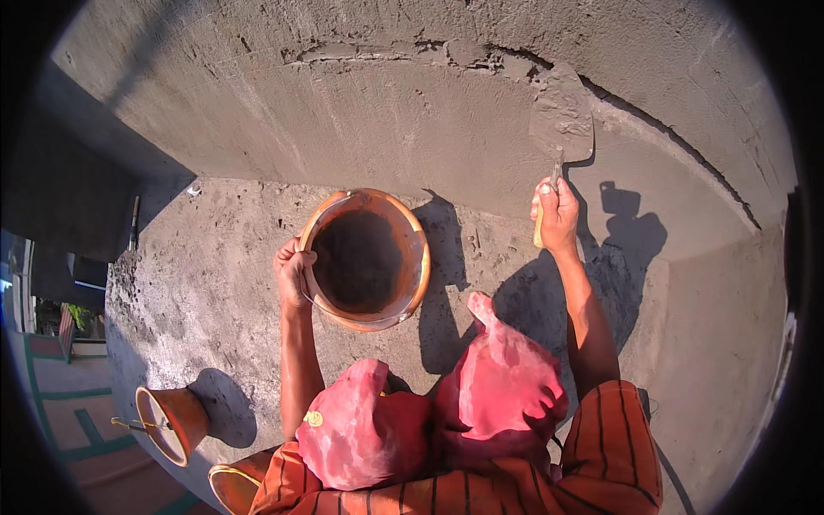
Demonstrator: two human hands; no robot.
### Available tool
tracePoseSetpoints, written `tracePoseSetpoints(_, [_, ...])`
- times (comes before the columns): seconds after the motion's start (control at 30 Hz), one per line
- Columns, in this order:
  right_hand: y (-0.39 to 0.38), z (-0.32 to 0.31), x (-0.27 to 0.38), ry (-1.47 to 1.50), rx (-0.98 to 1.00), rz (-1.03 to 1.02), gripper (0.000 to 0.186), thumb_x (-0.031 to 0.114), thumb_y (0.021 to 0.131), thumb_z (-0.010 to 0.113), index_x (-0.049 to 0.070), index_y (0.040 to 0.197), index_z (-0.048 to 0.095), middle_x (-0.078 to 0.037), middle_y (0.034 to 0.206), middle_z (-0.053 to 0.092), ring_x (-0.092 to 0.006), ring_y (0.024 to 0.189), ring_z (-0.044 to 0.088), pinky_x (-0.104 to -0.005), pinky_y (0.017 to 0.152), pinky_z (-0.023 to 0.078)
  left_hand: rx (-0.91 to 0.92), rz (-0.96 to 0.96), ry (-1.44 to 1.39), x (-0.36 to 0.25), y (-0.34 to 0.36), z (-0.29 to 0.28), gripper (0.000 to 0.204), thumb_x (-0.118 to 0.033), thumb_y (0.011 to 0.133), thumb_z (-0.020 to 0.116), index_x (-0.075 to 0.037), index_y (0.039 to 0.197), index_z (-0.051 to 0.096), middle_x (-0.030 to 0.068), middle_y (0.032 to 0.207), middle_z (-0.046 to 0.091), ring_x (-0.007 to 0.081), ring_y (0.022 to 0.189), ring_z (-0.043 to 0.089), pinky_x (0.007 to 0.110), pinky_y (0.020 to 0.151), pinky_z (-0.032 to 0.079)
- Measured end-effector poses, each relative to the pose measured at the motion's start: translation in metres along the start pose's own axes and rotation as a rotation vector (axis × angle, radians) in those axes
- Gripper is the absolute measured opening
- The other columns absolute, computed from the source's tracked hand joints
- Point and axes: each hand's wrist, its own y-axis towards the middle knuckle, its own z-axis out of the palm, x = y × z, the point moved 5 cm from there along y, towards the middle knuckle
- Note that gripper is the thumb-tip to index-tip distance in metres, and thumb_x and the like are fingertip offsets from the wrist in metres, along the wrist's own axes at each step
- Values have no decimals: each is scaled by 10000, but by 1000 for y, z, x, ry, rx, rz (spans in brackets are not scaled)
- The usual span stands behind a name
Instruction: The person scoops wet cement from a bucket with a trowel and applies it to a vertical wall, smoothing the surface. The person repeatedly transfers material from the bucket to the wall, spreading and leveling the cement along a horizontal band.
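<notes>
My left hand (293, 270) grips the rim and handle of an orange bucket (413, 283) at the middle. The bucket's inside is dark; how full it is, I cannot tell. My right hand (556, 215) is closed on the wooden handle of a metal trowel (562, 116). The trowel's grey, mortar-smeared blade is up at the plastered wall (386, 120), over a long, ragged groove (455, 53) that curves across the plaster.
A tipped orange bucket (183, 421) lies at lower left on the stained concrete surface (184, 292), another (230, 489) beside me. A narrow tool (134, 223) lies by a dark recess. Beyond the left edge show pink and green panels (73, 408). My red-clad knees (498, 386) are below.
</notes>
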Motion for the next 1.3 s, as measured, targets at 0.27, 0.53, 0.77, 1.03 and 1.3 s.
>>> tracePoseSetpoints(0.27, [-104,-27,25,-959,545,113,231,166,818,577,75,1020,510,-113,816,583,-297,751,596,-409,683,465,313,-88,115,19,-4,105,174,32,630,531,-81,549,426,-30,678,502,40,588,351,197,541,272])
tracePoseSetpoints(0.53, [-104,-32,39,-1566,674,-285,225,158,804,591,133,1027,582,-34,928,604,-192,956,581,-364,850,415,674,-287,195,37,-10,199,256,13,665,569,-109,522,395,-76,539,396,25,501,321,200,474,234])
tracePoseSetpoints(0.77, [-116,-19,1,-1522,768,-346,231,144,782,574,135,1011,607,-11,955,586,-169,970,555,-341,808,449,734,-298,309,42,-6,228,264,2,660,589,-118,516,403,-80,524,388,27,481,297,218,455,218])
tracePoseSetpoints(1.03, [-154,15,-30,-974,602,-51,290,240,743,674,110,998,624,-71,948,626,-259,910,624,-409,749,513,640,-220,340,50,-23,239,176,-62,644,563,-109,561,416,-75,566,379,37,531,295,217,492,217])
tracePoseSetpoints(1.3, [-156,-22,-12,-587,525,251,286,245,745,692,75,967,633,-106,929,639,-305,860,631,-385,730,497,550,-237,243,38,-6,219,194,-35,670,562,-103,560,418,-76,592,378,37,555,288,217,520,229])
